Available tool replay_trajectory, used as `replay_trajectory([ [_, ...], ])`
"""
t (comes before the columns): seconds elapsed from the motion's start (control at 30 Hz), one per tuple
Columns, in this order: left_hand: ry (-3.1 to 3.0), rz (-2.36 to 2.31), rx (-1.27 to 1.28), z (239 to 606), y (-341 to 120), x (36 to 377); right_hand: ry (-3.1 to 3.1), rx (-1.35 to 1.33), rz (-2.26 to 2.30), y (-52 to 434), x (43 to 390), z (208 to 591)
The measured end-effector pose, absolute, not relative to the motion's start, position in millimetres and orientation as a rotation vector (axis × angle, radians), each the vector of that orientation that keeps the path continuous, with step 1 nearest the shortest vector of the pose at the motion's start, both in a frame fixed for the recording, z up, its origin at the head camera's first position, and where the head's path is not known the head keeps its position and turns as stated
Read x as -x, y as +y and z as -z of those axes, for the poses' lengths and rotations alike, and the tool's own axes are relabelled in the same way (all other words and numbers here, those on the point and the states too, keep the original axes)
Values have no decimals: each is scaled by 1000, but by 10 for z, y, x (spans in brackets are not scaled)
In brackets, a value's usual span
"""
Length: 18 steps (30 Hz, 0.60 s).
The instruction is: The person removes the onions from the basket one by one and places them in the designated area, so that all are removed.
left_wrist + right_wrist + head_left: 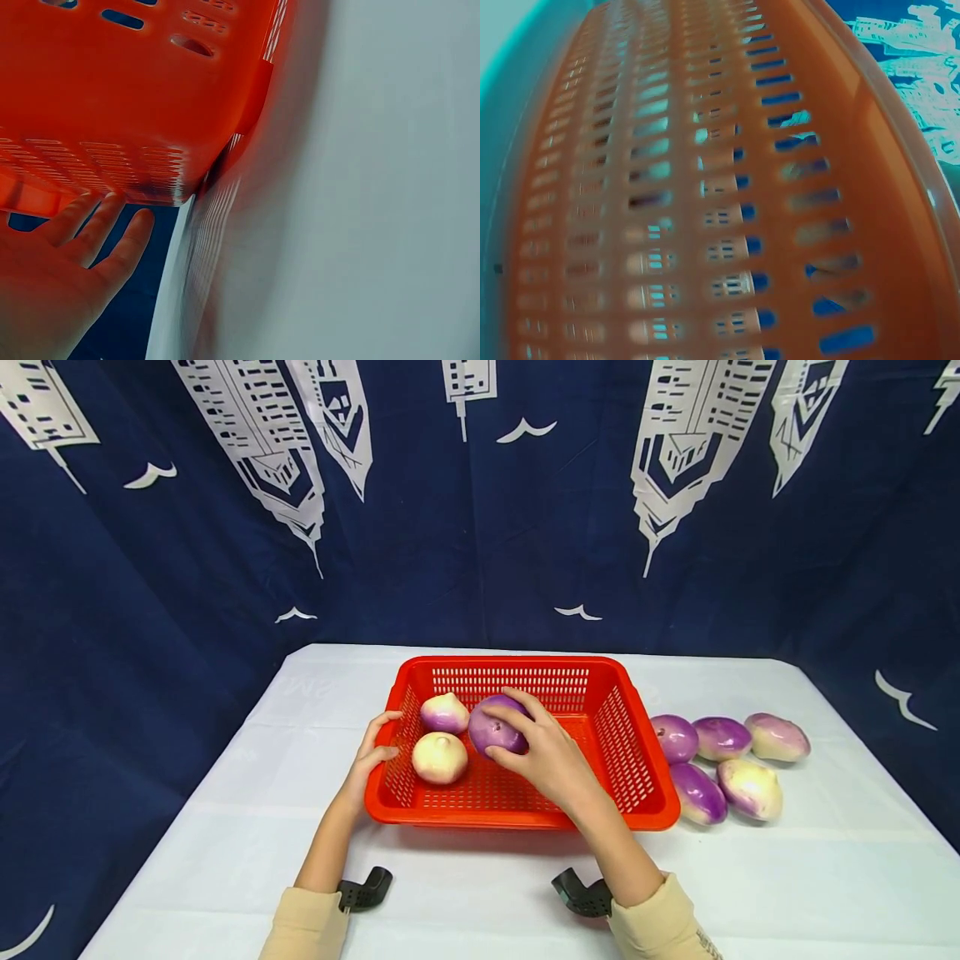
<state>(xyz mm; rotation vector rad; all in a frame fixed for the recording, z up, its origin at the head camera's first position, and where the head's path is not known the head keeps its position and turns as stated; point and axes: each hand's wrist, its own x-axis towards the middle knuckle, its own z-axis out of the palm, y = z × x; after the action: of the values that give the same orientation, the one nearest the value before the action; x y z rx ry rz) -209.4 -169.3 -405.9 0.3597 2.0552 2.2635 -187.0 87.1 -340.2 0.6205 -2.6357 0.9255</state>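
A red plastic basket [480, 817] with slotted walls stands on the white table. My left hand [365, 762] grips its left rim, thumb and one finger over the edge; in the left wrist view other fingers [124, 251] extend along the outer wall. Inside the basket, my right hand [551, 756] holds a round purple turnip [491, 731] between thumb and fingers. Whether that turnip touches the basket floor, I cannot tell. Left of it lie a purple-and-cream turnip [445, 713] and a mostly cream one [439, 759]. Slotted basket wall [697, 202] fills the right wrist view, hiding the right hand.
Several more turnips lie in a group on the table right of the basket, among them a cream-ended turnip [750, 789] and a purple one [722, 739]. A dark blue curtain [480, 527] with white building prints hangs behind the white table [465, 893].
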Motion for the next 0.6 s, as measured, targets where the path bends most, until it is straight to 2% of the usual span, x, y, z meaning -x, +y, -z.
replay_trajectory([
  [0.6,2043,-2267,-363,4054,-1702,2089,-2623,-640,-728,1232,1766,3388],
])
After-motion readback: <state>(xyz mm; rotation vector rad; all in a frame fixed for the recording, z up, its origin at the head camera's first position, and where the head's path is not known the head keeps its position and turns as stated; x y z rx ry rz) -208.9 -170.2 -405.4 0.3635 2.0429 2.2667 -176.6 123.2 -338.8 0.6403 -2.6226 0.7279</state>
